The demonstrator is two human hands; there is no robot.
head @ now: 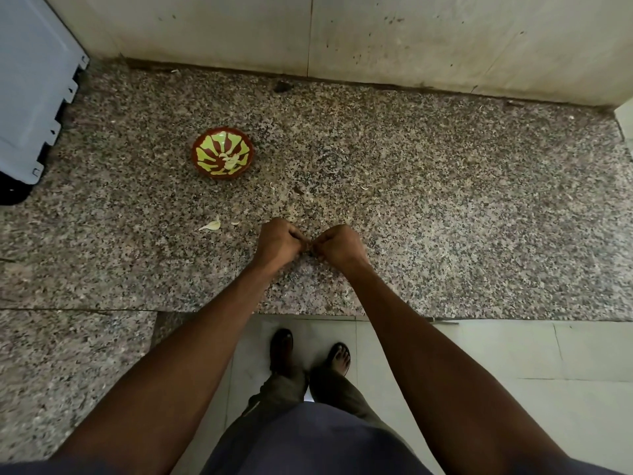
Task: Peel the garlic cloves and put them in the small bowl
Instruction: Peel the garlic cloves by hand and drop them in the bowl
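Note:
A small red bowl [222,153] with a yellow-green pattern stands on the speckled granite counter [445,200], far left of my hands. Pale peeled garlic cloves [230,160] lie inside it. My left hand [279,242] and my right hand [339,246] meet above the counter near its front edge, fingers curled, fingertips touching over something small that is hidden between them. An unpeeled-looking pale clove or skin piece [211,225] lies on the counter left of my left hand.
A light grey appliance [30,84] stands at the far left. A tiled wall [342,36] backs the counter. Bits of garlic skin are scattered on the stone. Below the counter edge are floor tiles and my feet [308,351].

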